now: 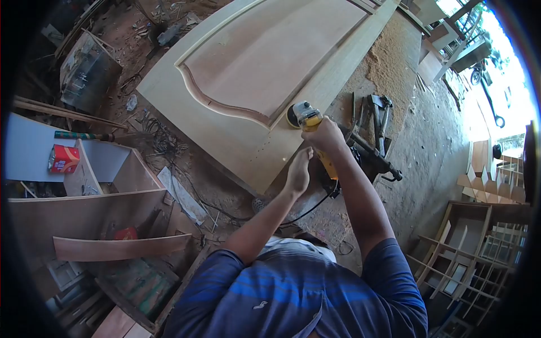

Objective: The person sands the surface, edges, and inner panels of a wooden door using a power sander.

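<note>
A yellow angle grinder (328, 163) is held in my right hand (325, 138), whose fingers wrap round its body. The tool's round disc (292, 116) meets the edge area of a pale wooden door panel (332, 79), beside a curved moulding (217, 107). My left hand (298, 172) is just left of the grinder, near the panel's lower corner; its fingers point up and look extended, with nothing seen in them. A black cord (310, 211) runs from the grinder's lower end toward my waist.
Metal clamps and tools (378, 124) lie right of the panel, near sawdust (389, 62). An open wooden cabinet (121, 169) with a red box (63, 159) stands left. Cables (163, 138) lie on the floor. Wooden frames (462, 253) stand at lower right.
</note>
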`<state>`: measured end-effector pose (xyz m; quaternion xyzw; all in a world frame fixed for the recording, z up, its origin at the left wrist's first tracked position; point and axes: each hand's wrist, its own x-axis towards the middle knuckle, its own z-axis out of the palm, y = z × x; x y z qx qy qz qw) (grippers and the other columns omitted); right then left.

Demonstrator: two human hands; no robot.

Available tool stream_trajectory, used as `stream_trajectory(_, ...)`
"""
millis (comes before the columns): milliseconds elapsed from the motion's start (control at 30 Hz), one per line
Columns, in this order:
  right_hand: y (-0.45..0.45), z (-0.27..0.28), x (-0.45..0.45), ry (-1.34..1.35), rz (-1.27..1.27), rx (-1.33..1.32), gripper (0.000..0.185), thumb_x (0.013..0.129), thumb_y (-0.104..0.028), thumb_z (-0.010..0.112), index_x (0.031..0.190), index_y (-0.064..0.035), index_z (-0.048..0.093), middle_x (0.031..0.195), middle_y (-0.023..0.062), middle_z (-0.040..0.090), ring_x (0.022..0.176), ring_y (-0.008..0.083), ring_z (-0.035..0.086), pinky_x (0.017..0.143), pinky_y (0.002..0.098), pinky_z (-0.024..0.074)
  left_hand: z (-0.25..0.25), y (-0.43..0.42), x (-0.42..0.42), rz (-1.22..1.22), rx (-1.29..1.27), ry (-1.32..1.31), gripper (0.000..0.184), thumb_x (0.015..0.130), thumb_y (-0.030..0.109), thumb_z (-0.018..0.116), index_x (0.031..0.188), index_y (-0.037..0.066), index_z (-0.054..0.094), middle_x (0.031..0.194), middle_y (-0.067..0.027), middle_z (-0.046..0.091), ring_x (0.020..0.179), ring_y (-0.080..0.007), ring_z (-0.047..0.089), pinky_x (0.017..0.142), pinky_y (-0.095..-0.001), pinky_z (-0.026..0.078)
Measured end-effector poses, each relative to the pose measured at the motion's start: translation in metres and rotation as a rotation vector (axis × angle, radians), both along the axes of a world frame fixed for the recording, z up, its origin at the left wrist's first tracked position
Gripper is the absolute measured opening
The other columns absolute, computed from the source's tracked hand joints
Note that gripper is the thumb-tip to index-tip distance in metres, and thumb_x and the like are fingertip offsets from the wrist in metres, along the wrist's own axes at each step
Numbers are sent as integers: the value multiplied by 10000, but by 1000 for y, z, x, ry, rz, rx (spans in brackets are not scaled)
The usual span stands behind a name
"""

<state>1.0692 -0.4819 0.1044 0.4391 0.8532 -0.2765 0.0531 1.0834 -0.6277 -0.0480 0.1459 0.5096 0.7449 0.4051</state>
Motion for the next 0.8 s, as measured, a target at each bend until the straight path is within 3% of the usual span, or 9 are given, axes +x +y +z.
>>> stream_trajectory(100,12,-7,5,-6,29,-61,673,741,-419,876,1153,89,717,1136,277,787,1070,403,778,976,469,618,-1,-6,37,-5,-235,615,522,1169,323,466,1563,-19,497,1578,-193,551,1501,-283,504,1305,-409,317)
stream_trajectory(200,1,3,12,10,142,-122,674,728,-425,882,1132,89,720,1128,270,790,1039,395,788,959,462,626,-27,1,74,-509,30,108,549,1158,327,451,1587,-15,439,1631,-160,534,1548,-317,468,1268,-389,350)
stream_trajectory(267,-20,2,17,11,227,-113,667,724,-428,882,1114,89,722,1111,264,793,1017,394,793,944,462,632,-2,1,96,-573,-131,-311,535,1157,341,451,1565,-4,472,1594,-156,552,1502,-307,495,1237,-392,375)
stream_trajectory(300,-32,2,20,15,268,-91,661,723,-427,880,1110,86,721,1098,262,793,1011,397,794,938,465,634,3,0,107,-564,-192,-394,527,1157,352,454,1543,-4,491,1560,-153,568,1468,-298,510,1216,-390,387)
stream_trajectory(600,-122,7,55,19,582,-153,631,760,-388,852,1185,33,653,1098,254,790,1055,414,786,912,481,643,27,-64,127,-166,-465,-141,521,1150,445,483,1349,-3,659,1252,-125,707,1158,-220,648,1029,-372,493)
stream_trajectory(700,-117,6,61,-1,609,-152,614,775,-369,842,1199,31,649,1121,245,788,1070,399,785,924,476,639,43,-97,131,-195,-463,-105,545,1148,476,493,1284,-2,715,1149,-116,754,1055,-194,694,967,-366,528)
stream_trajectory(800,-90,2,65,-27,558,-129,601,785,-380,834,1195,22,657,1129,237,790,1062,389,787,925,473,638,24,-123,150,-380,-199,-307,562,1153,473,523,1160,-33,767,1028,-95,803,957,-162,737,935,-331,563)
